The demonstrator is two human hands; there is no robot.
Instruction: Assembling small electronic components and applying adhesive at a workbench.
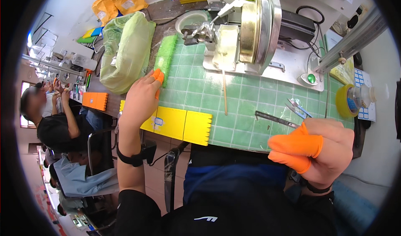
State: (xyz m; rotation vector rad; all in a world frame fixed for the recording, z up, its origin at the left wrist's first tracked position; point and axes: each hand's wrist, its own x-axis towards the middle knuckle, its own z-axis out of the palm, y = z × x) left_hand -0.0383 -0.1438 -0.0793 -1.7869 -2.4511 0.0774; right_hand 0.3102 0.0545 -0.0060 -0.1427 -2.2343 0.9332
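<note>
My left hand (142, 97), with orange covers on its fingertips, reaches forward. Its bent fingers close on the lower left edge of a bright green, shiny-surfaced strip (166, 54). At the right front edge of the bench is my right hand (323, 148). Its thumb and forefinger, in orange covers, are pressed together, and whatever lies between them is hidden. A slim dark tool with a bent tip (275, 119) runs to just behind this hand; I cannot tell whether it is held. Blue-handled tweezers (298, 110) lie beyond it. A yellow notched strip (177, 123) lies below my left hand.
A benchtop machine with a brass-coloured wheel (249, 31) stands on the green gridded mat (192, 85). From it a thin wooden stick (224, 92) points toward me. A bag-lined bin (127, 52) stands left, yellow tape (344, 101) right. A co-worker (56, 115) sits far left.
</note>
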